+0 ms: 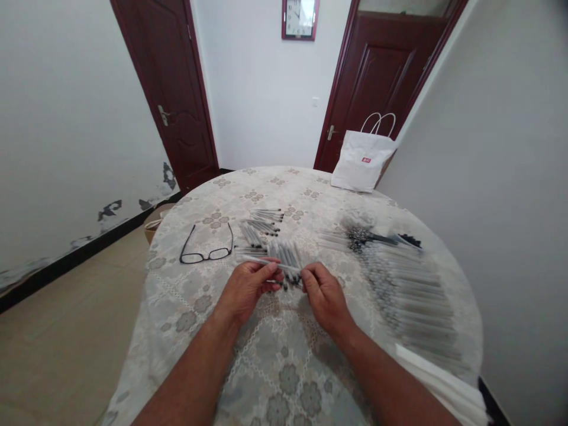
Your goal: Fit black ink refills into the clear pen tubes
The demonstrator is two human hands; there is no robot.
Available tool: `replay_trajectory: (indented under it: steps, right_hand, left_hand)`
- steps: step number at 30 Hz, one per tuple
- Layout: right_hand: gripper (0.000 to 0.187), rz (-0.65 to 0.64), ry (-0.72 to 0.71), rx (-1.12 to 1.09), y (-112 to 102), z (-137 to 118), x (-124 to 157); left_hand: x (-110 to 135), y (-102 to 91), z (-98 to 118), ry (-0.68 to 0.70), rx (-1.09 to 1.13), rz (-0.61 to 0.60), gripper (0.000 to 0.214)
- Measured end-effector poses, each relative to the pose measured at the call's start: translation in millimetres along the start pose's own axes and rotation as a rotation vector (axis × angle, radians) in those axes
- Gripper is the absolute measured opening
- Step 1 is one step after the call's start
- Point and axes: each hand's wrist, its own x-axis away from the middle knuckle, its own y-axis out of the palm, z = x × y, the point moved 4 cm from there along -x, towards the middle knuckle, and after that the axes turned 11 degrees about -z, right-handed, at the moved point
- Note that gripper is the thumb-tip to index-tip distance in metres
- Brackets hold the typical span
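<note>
Both my hands meet over the middle of a round table [275, 367] covered with a flowered lace cloth. My left hand [248, 287] is closed round a thin grey pen [266, 262] that sticks out to the left. My right hand [323, 293] pinches the same pen's other end. Just beyond my fingers lies a small bundle of similar pens [286, 254]. Further back lie two more small groups of pens [261, 225].
A long spread of pens and black parts [403, 284] covers the table's right side, with white sheets [444, 384] at its near end. Black-rimmed glasses [206, 251] lie to the left. A white paper bag [362, 160] stands at the far edge. Two dark doors and a wall clock are behind.
</note>
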Motion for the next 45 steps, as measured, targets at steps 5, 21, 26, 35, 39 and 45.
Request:
replay_trajectory:
  steps: [5,21,26,35,39,45]
  right_hand:
    - [0.024,0.028,-0.049,-0.125,2,3,-2]
    - [0.029,0.031,-0.078,-0.086,2,3,-2]
    - [0.035,0.001,0.011,-0.069,3,10,-1]
    - [0.021,-0.004,-0.029,-0.075,3,10,-4]
    - [0.035,0.032,-0.028,-0.119,3,11,-2]
    - [0.044,-0.037,0.034,-0.085,6,21,-4]
  left_hand:
    - [-1,-2.9,2,0.003,-0.013,0.028,0.036]
    - [-2,-5.0,0,0.017,-0.024,0.060,0.037]
    - [-3,-3.5,-1,0.028,-0.010,0.057,0.035]
    - [-2,-2.8,1,0.027,-0.013,0.062,0.032]
    - [-3,-3.6,-1,0.031,-0.002,0.047,0.032]
    - [-4,-4.1,-3,0.030,-0.016,0.011,0.031]
